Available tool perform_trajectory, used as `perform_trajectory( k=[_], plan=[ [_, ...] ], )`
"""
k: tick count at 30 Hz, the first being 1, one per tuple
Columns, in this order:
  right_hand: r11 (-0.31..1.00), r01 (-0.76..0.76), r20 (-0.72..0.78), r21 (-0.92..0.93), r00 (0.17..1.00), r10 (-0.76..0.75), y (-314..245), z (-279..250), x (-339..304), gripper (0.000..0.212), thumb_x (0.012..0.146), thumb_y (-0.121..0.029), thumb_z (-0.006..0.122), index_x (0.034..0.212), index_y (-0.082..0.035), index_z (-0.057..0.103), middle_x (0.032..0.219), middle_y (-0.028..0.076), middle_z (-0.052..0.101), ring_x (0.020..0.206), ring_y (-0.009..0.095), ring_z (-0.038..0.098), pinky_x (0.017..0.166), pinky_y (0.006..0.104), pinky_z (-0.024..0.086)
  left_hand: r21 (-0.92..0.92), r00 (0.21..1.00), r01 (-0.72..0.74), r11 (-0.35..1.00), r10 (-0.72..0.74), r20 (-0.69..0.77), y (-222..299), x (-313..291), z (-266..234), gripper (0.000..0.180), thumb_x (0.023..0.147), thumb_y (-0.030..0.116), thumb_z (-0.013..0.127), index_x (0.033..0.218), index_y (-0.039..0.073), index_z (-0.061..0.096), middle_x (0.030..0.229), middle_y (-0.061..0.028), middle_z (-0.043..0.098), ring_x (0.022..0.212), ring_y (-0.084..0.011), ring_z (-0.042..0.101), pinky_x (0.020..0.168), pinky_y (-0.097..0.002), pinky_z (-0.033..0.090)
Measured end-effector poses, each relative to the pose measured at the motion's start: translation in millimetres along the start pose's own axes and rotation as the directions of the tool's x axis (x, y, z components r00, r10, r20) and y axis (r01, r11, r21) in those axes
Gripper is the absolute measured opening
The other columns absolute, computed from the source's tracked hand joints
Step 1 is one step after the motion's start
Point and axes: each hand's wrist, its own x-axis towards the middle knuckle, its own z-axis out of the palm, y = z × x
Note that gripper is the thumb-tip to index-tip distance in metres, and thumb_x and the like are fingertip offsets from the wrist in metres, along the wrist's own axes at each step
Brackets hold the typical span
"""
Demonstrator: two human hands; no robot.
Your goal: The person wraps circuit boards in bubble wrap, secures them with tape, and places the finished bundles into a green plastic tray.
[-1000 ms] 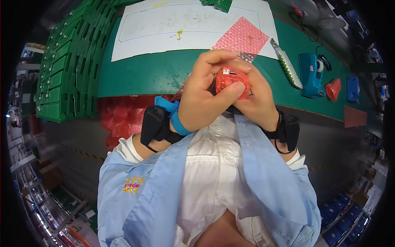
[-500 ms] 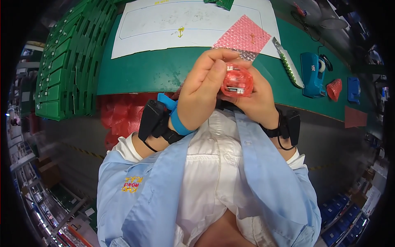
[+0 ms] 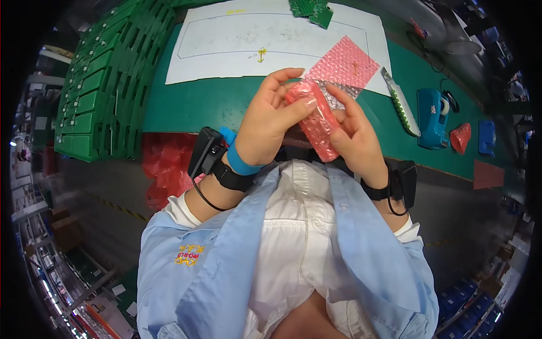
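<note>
Both my hands hold a small item wrapped in pink bubble wrap (image 3: 316, 121) above the near edge of the green table mat (image 3: 192, 107). My left hand (image 3: 271, 121) grips its upper left side, thumb across the top. My right hand (image 3: 353, 135) supports it from the right and below. What is inside the wrap is hidden. Just behind my hands a loose sheet of pink bubble wrap (image 3: 341, 65) lies flat on the mat.
A white paper sheet (image 3: 254, 39) covers the far mat, with green circuit boards (image 3: 310, 8) at its top edge. Stacked green trays (image 3: 101, 85) stand left. A utility knife (image 3: 401, 104), blue tape dispenser (image 3: 432, 116), small red wrapped piece (image 3: 461, 137) and blue block (image 3: 486, 137) lie right. Red bubble wrap (image 3: 166, 166) hangs below the table edge.
The wrapped item has turned from a compact bundle into a longer, tilted shape, and my left fingers have spread open over its top.
</note>
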Motion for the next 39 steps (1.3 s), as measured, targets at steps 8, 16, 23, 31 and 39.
perform_trajectory(
  k=[8, 16, 23, 31, 39],
  plan=[
    [0.93, 0.008, -0.015, -0.367, 1.0, -0.014, -22.2, 7.6, 10.1, 0.062, 0.089, -0.016, 0.07, 0.141, 0.003, 0.043, 0.122, 0.013, 0.06, 0.111, 0.017, 0.059, 0.094, 0.0306, 0.047, 0.1, 0.96, -0.28, 0.955, 0.279, 0.027, -11.5, 6.4, -4.3, 0.063, 0.091, 0.004, 0.064, 0.143, 0.005, 0.029, 0.127, -0.0144, 0.053, 0.119, -0.0201, 0.052, 0.099, -0.0349, 0.047],
    [0.656, -0.081, -0.358, -0.751, 0.883, -0.302, -69.9, -66.8, 44.3, 0.05, 0.087, -0.021, 0.071, 0.128, 0.002, 0.055, 0.107, 0.013, 0.068, 0.095, 0.018, 0.065, 0.081, 0.0301, 0.052, 0.875, 0.881, -0.401, 0.273, 0.376, 0.287, -17.0, 14.3, -43.2, 0.052, 0.087, 0.018, 0.069, 0.135, 0.009, 0.049, 0.131, -0.0134, 0.054, 0.126, -0.0319, 0.046, 0.106, -0.0459, 0.036],
    [0.148, -0.514, -0.502, -0.845, 0.668, -0.548, -64.7, -168.7, 103.3, 0.053, 0.082, -0.038, 0.067, 0.117, 0.0, 0.059, 0.1, 0.022, 0.069, 0.092, 0.039, 0.067, 0.079, 0.0459, 0.053, 0.923, 0.881, -0.335, -0.188, 0.285, 0.378, -31.4, 21.1, -48.2, 0.04, 0.087, 0.031, 0.066, 0.122, 0.012, 0.063, 0.132, -0.0099, 0.054, 0.127, -0.0351, 0.043, 0.107, -0.0488, 0.03],
    [-0.104, -0.675, -0.557, -0.73, 0.677, -0.481, -38.4, -172.5, 106.4, 0.059, 0.083, -0.038, 0.069, 0.127, -0.003, 0.053, 0.105, 0.023, 0.065, 0.095, 0.042, 0.065, 0.081, 0.0481, 0.053, 0.929, 0.879, -0.328, -0.171, 0.305, 0.367, -32.1, 19.7, -50.0, 0.04, 0.086, 0.03, 0.067, 0.122, 0.012, 0.063, 0.13, -0.0102, 0.056, 0.129, -0.0347, 0.044, 0.109, -0.0469, 0.03],
    [0.094, -0.116, -0.142, -0.989, 0.924, -0.354, -20.1, -20.7, 44.6, 0.051, 0.085, -0.034, 0.07, 0.123, -0.003, 0.057, 0.106, 0.017, 0.064, 0.094, 0.037, 0.061, 0.081, 0.0435, 0.05, 0.95, 0.897, -0.278, -0.144, 0.316, 0.31, -38.5, 18.2, -47.7, 0.038, 0.086, 0.03, 0.066, 0.119, 0.011, 0.064, 0.131, -0.0097, 0.055, 0.13, -0.0346, 0.042, 0.109, -0.0497, 0.029]
  ],
)
